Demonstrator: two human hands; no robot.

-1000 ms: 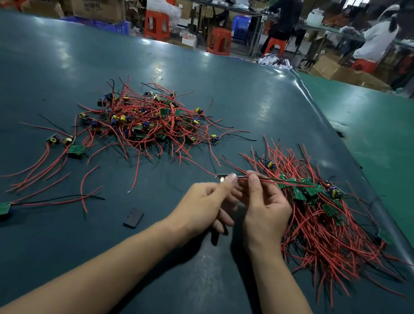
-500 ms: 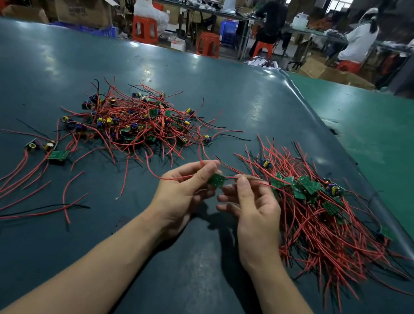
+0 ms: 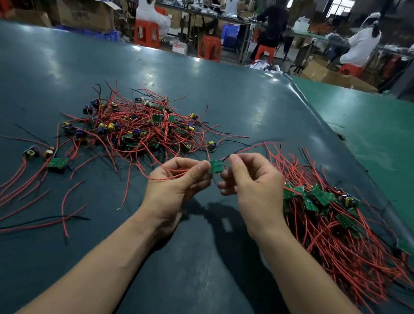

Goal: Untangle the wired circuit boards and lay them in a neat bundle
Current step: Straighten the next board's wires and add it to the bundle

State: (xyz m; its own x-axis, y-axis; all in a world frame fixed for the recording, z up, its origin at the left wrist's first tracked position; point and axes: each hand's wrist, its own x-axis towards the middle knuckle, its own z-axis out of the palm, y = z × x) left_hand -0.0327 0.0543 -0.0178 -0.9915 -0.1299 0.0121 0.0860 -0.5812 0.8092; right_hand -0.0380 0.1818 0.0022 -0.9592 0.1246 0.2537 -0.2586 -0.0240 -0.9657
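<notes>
Both hands work above the dark green table mat (image 3: 186, 271): I see the left hand (image 3: 175, 181) and right hand (image 3: 254, 188) pinching one small green circuit board (image 3: 216, 166) between thumbs and fingertips, lifted off the surface. Its red wires trail toward nine o'clock across my left palm, with another lead running toward one o'clock. The neat bundle of red-wired boards (image 3: 335, 225) lies at three o'clock, nearer my right hand; the tangled pile (image 3: 141, 128) sits at eleven o'clock.
</notes>
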